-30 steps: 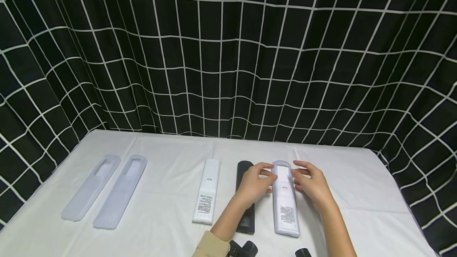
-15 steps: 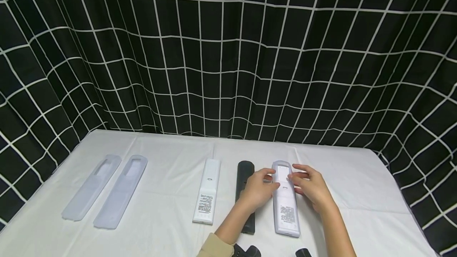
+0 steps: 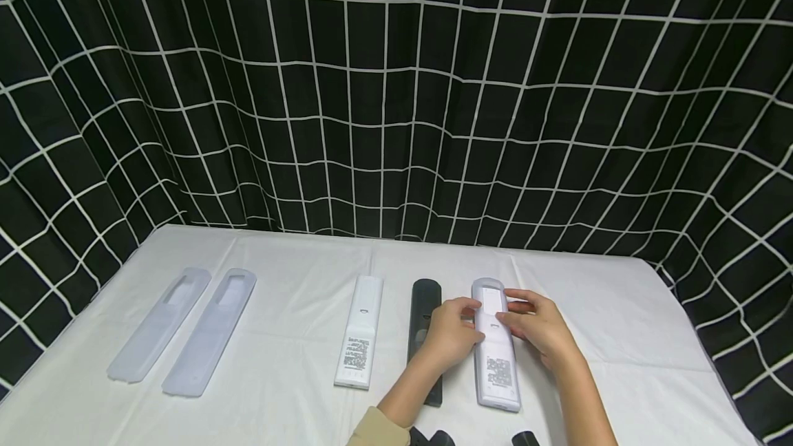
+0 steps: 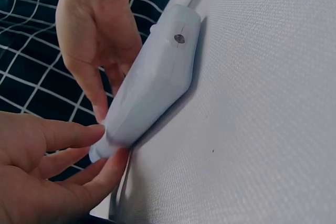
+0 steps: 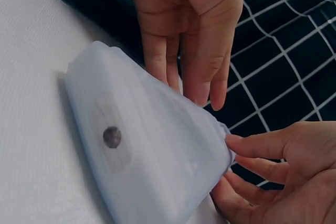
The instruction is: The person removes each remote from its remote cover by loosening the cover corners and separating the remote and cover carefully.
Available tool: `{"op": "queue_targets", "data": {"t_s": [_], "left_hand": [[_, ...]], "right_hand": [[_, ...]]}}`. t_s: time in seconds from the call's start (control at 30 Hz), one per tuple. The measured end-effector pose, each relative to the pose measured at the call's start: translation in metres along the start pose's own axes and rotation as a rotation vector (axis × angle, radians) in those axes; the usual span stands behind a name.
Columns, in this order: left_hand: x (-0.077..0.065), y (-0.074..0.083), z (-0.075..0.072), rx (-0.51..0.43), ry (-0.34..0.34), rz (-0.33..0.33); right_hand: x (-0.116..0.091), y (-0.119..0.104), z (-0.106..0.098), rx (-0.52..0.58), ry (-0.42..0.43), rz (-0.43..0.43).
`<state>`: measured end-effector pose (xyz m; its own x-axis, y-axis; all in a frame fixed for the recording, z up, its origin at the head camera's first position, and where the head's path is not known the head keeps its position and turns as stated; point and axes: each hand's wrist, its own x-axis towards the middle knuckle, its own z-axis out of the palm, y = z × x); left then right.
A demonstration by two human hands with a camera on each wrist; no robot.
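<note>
A white remote control (image 3: 495, 336) lies back side up on the right, inside a translucent remote cover (image 3: 487, 283) that shows as a rim around its far end. My left hand (image 3: 451, 336) is at its left edge, thumb and fingers pinching the cover's side. At the right edge, my right hand (image 3: 537, 325) pinches the cover with thumb and fingertips near the far end. Both wrist views show the fingertips on the covered remote's edges; the near end carries a small dark round spot. The remote rests on the cloth.
A black remote control (image 3: 426, 301) lies under my left forearm, partly hidden. Left of it is another white remote (image 3: 359, 332), back side up. Two translucent covers (image 3: 157, 325) lie at the left of the white-clothed table (image 3: 279, 363). A black gridded curtain (image 3: 396, 88) hangs behind.
Both hands have slid slightly nearer along the covered remote's edges. My right thumb has moved to the remote's right edge; the remote has stayed nearly in place.
</note>
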<state>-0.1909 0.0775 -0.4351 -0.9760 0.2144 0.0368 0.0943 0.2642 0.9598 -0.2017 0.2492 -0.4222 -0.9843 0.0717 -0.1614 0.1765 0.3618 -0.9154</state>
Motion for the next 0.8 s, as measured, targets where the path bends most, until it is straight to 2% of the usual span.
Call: {"op": "queue_targets", "data": {"t_s": [0.33, 0.6, 0.8], "left_hand": [[0.001, 0.002, -0.002, -0.062, 0.066, 0.017], [0.003, -0.001, -0.002, -0.025, 0.098, 0.024], [0.004, -0.001, -0.003, -0.041, 0.114, 0.005]], "right_hand": [[-0.002, -0.006, 0.000, 0.011, 0.005, 0.018], [-0.004, -0.009, -0.003, 0.056, -0.008, 0.046], [-0.004, -0.013, -0.005, 0.060, -0.018, 0.049]]}}
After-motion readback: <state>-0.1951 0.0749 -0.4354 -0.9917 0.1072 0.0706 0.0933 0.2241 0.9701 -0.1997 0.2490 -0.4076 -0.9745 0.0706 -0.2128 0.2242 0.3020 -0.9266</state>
